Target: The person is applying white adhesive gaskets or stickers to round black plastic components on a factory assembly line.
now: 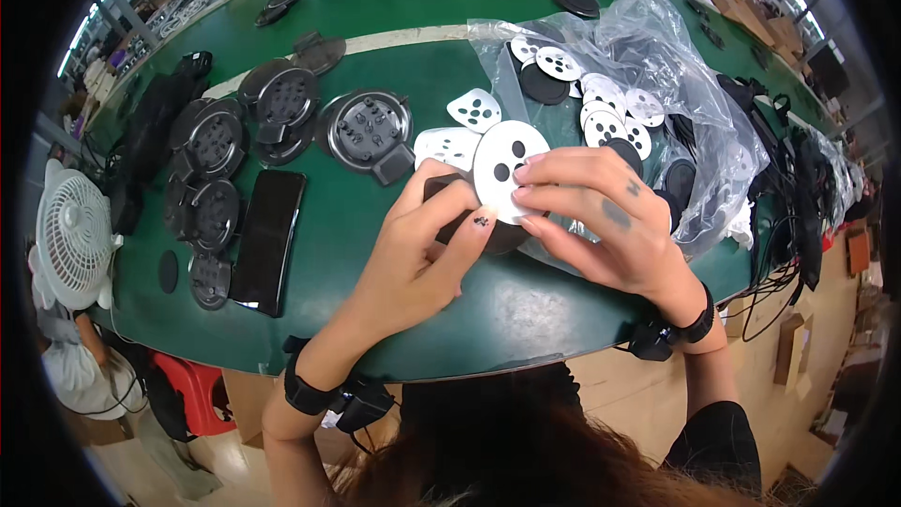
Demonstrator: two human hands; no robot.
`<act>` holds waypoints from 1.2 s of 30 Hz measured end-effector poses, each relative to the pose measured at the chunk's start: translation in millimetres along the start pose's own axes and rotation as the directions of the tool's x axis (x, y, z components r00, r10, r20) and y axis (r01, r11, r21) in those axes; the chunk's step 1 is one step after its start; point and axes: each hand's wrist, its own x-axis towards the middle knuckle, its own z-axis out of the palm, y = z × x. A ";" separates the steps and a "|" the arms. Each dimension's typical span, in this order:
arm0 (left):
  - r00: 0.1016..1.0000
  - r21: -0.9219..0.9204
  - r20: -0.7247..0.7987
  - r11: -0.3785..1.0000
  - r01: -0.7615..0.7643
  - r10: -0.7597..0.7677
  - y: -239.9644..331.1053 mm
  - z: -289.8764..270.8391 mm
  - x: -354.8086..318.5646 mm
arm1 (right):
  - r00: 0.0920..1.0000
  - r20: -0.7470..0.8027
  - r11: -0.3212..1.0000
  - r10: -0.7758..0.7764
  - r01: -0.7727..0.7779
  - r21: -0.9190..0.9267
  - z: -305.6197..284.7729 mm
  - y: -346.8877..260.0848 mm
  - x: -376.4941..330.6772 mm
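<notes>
Near the front edge of the green table, I hold up a white disc [495,143] with dark round holes. My left hand [427,235] grips its lower left edge between thumb and fingers. Against its right side press the bent fingers of my right hand [610,211]. Behind and below the disc, between my hands, is a dark brown round part [507,238], mostly hidden. Just beyond my left hand lie a white rounded piece with holes [441,146] and a second white holed piece [474,110].
A clear plastic bag [657,47] with several white holed discs [601,127] spreads at the right. Leftward lie several black round housings with prongs [371,129] and a black phone [269,244]. A white fan [75,237] stands at the left edge; cables [784,263] hang at the right.
</notes>
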 end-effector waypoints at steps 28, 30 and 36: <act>0.958 0.222 -0.132 0.949 -0.223 0.256 -16.9 9.0 0.5 | 0.998 -0.061 1.000 0.029 -0.028 0.011 9.0 -5.6 -4.6; 0.954 0.223 -0.128 0.945 -0.239 0.271 -17.8 8.0 -0.1 | 0.999 -0.035 0.999 0.033 -0.032 0.039 7.3 -5.9 -3.7; 0.978 0.188 -0.121 0.971 -0.145 0.169 -17.9 7.8 -2.5 | 0.998 -0.061 0.999 0.017 -0.015 0.033 10.3 -5.8 -6.5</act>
